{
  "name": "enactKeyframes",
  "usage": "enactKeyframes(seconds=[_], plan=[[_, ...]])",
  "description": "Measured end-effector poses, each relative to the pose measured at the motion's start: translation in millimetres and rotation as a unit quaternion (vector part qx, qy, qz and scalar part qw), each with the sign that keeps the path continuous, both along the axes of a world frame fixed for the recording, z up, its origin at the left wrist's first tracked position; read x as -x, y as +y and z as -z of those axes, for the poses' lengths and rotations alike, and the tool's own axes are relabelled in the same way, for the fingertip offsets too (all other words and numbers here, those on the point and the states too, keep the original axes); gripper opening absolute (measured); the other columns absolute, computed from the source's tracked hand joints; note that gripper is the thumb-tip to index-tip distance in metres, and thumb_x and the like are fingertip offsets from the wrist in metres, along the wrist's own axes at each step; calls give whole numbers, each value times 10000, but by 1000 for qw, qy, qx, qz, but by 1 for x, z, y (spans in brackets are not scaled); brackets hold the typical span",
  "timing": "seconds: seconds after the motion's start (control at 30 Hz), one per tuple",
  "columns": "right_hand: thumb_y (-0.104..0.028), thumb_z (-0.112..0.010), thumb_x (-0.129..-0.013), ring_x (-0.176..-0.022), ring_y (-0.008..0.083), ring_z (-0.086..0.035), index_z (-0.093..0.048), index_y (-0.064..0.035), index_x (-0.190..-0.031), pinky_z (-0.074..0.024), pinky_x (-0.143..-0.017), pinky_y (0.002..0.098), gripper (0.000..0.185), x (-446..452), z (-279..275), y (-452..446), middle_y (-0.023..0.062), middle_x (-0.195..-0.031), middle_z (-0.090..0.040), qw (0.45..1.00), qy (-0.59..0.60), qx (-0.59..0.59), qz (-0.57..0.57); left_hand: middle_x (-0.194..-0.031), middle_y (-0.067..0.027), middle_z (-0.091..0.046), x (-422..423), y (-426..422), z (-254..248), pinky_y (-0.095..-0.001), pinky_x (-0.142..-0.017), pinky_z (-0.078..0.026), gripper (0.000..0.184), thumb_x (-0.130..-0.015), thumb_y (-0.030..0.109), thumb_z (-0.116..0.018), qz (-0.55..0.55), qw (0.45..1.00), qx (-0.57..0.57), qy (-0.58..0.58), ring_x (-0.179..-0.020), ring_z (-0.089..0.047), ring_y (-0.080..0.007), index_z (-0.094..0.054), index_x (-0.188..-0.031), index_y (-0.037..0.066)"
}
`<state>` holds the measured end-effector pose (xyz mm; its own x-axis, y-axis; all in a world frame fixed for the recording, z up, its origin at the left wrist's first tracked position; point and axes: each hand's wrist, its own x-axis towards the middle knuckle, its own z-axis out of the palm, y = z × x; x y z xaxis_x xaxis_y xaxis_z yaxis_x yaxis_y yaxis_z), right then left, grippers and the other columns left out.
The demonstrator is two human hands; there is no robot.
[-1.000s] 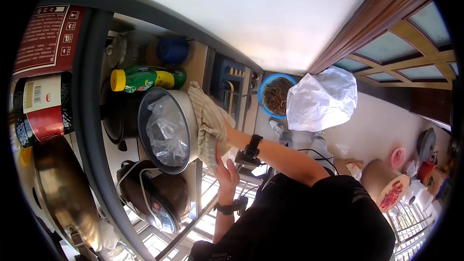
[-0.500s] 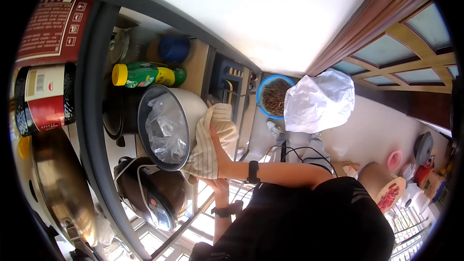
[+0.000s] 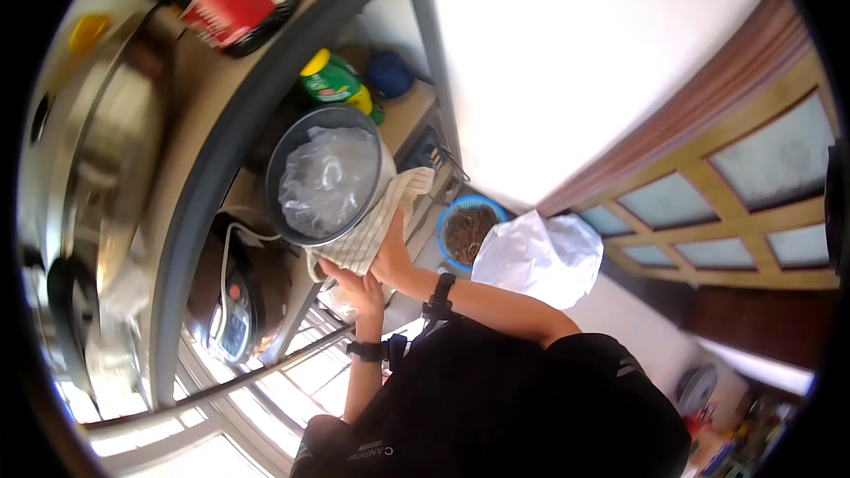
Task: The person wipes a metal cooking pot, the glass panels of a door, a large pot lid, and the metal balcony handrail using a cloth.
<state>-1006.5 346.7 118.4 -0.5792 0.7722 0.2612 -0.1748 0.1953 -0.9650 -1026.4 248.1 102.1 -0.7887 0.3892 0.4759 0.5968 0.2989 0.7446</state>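
Observation:
A beige striped cloth lies against the outer side of a round pale bin-like container with a dark grey rim. Crumpled clear plastic fills its mouth, which is tilted towards me. My right hand presses the cloth to the container's wall, fingers partly hidden in the folds. Below it, my left hand grips the cloth's lower edge with curled fingers. Both wrists wear dark bands.
A green bottle with a yellow cap and a dark blue round object stand behind the container on the shelf. A rice cooker sits beside it. On the floor are a blue basket and a white bag.
My view has turned and shifted, so the shelf now slants. The cloth still lies on the container's side. My left hand has come up onto the cloth's lower edge.

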Motion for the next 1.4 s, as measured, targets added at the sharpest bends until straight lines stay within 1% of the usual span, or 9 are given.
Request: enactKeyframes(seconds=[0.13,0.33,0.47,0.53,0.7,0.83,1.03,1.23,1.4], plan=[[-332,-789,-795,-1350,433,-279,-186,58,-1472,-241,-1136,492,987,-1,7,3,269,-1431,-238,999,-10,-46,-5,-1491,-241,-346,-2,16,19,-412,-1128,-286,798,-963,220,-618,-6,994,-98,-38,-1367,-378,-323,-124,-1520,-65],[-249,-711,-874,-1422,485,-198,-250,44,-1493,-199,-1162,525,826,-4,87,16,321,-1525,-201,971,-48,-33,-234,-1319,-353,-477,-16,11,33,-486,-1055,-379,729,-907,134,-616,-47,997,-27,-45,-1240,-453,-517,-219,-1481,-77],[-165,-625,-918,-1461,418,-152,-85,111,-1495,-141,-1186,475,838,-32,34,9,320,-1563,-75,983,-53,-143,-105,-1377,-325,-456,-28,13,6,-508,-1067,-358,692,-868,101,-631,-78,996,-44,26,-1263,-423,-507,-311,-1460,-61],[-140,-606,-916,-1481,423,-21,46,102,-1515,-13,-1203,479,918,-31,19,13,308,-1579,10,977,-30,-169,-126,-1386,-309,-456,-26,13,-5,-501,-1073,-352,692,-864,98,-634,-90,994,-58,26,-1273,-415,-499,-315,-1457,-60],[-208,-555,-946,-1486,449,66,121,111,-1500,43,-1202,501,931,-23,6,14,339,-1579,105,960,-36,-246,-131,-1378,-267,-478,-14,25,-4,-482,-1067,-339,688,-844,194,-632,-93,988,-101,70,-1243,-453,-442,-368,-1442,-19],[-212,-492,-952,-1439,566,78,140,214,-1432,22,-1179,585,902,-35,3,18,437,-1517,132,898,-117,-395,-153,-1369,-244,-492,-17,21,21,-475,-1086,-332,640,-849,207,-627,-68,992,-98,29,-1270,-450,-419,-409,-1412,-6],[-213,-488,-934,-1442,558,132,125,179,-1463,68,-1173,591,899,-47,3,40,408,-1536,161,805,-106,-535,-235,-1341,-229,-516,-39,27,27,-461,-1070,-373,554,-846,190,-624,-75,982,-171,10,-1237,-481,-418,-481,-1347,0],[-166,-474,-900,-1459,543,56,54,187,-1475,12,-1184,591,857,-43,-12,33,402,-1554,84,796,-46,-552,-245,-1301,-216,-558,-41,30,26,-461,-1038,-414,533,-836,190,-634,-104,974,-200,2,-1202,-520,-414,-516,-1326,18],[-221,-472,-909,-1444,533,-164,-209,163,-1474,-154,-1183,567,732,-31,-5,29,364,-1559,-156,740,-81,-603,-287,-1323,-207,-556,-35,25,45,-446,-1023,-438,548,-836,189,-654,-103,976,-192,-13,-1199,-538,-406,-516,-1336,13]])
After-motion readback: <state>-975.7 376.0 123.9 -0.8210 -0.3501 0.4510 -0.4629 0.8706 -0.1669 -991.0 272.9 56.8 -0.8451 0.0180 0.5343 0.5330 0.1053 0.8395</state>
